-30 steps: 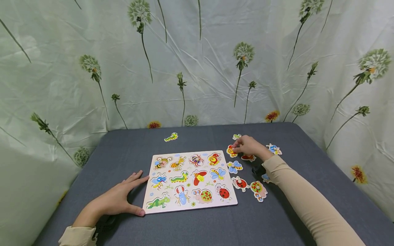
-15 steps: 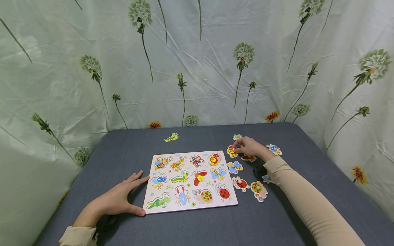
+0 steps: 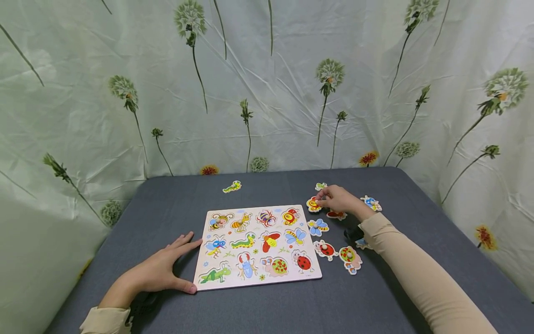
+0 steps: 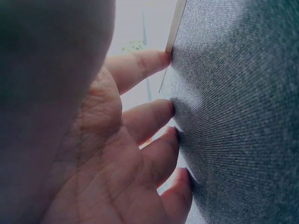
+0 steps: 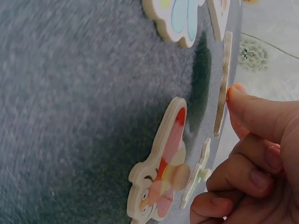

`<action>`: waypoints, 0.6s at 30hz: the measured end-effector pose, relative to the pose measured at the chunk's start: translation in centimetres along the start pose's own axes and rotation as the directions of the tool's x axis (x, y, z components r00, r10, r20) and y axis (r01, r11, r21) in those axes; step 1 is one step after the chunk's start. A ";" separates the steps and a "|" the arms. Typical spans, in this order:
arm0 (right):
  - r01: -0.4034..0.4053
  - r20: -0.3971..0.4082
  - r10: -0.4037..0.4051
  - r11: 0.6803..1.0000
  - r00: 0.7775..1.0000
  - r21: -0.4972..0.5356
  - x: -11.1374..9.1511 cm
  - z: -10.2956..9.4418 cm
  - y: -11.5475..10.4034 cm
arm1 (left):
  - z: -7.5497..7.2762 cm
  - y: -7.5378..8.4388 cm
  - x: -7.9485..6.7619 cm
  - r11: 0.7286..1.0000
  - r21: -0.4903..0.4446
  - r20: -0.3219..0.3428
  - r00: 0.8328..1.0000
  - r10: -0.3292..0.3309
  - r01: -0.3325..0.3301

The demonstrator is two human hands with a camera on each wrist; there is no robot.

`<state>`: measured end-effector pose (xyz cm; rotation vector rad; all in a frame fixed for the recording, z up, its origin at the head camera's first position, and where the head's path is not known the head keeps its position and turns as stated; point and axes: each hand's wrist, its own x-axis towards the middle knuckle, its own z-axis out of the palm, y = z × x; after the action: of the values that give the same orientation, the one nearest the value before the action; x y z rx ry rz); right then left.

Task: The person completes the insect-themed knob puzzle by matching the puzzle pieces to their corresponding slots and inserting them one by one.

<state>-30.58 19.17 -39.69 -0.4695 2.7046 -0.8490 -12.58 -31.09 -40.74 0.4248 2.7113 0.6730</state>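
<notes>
The wooden peg puzzle board [image 3: 275,275], printed with insects, lies on the table. My left hand [image 3: 160,267] is spread at its left edge, with thumb and index finger touching the board; in the left wrist view an index fingertip [image 4: 161,58] meets the edge. Beyond the board's far right corner, my right hand [image 3: 339,198] pinches a red-and-yellow bug puzzle piece [image 3: 313,204]. In the right wrist view this puzzle piece [image 5: 224,86] appears edge-on above its shadow, and its knob is hidden. A red-winged puzzle piece [image 5: 170,158] with a wooden knob lies close below that hand.
Right of the board lie a bee piece [image 3: 318,227], a ladybird piece [image 3: 326,249], a snail piece [image 3: 350,259] and a blue piece [image 3: 371,202]. A caterpillar piece [image 3: 232,186] lies behind it. A flowered curtain [image 3: 283,116] hangs beyond the table.
The red-and-yellow piece has shifted very slightly in my right hand's pinch and looks a little raised. My left hand has stayed at the board's edge.
</notes>
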 end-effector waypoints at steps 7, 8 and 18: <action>0.007 -0.005 -0.007 1.000 1.000 0.017 -0.3 0.1 -0.8 | 0.0 0.0 0.0 1.000 -0.002 -0.001 1.000 -0.010 0.010; 0.011 -0.006 -0.010 1.000 1.000 0.019 -0.3 0.2 -0.9 | 0.0 0.0 0.0 1.000 -0.004 -0.001 1.000 -0.013 0.013; 0.074 -0.024 -0.074 0.997 0.997 0.020 -0.1 1.0 -1.6 | 0.0 -0.1 0.0 1.000 0.000 -0.005 1.000 0.005 -0.005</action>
<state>-29.74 17.46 -39.54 -0.5615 2.7115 -0.9072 -12.62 -31.19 -40.85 0.4300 2.7157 0.6761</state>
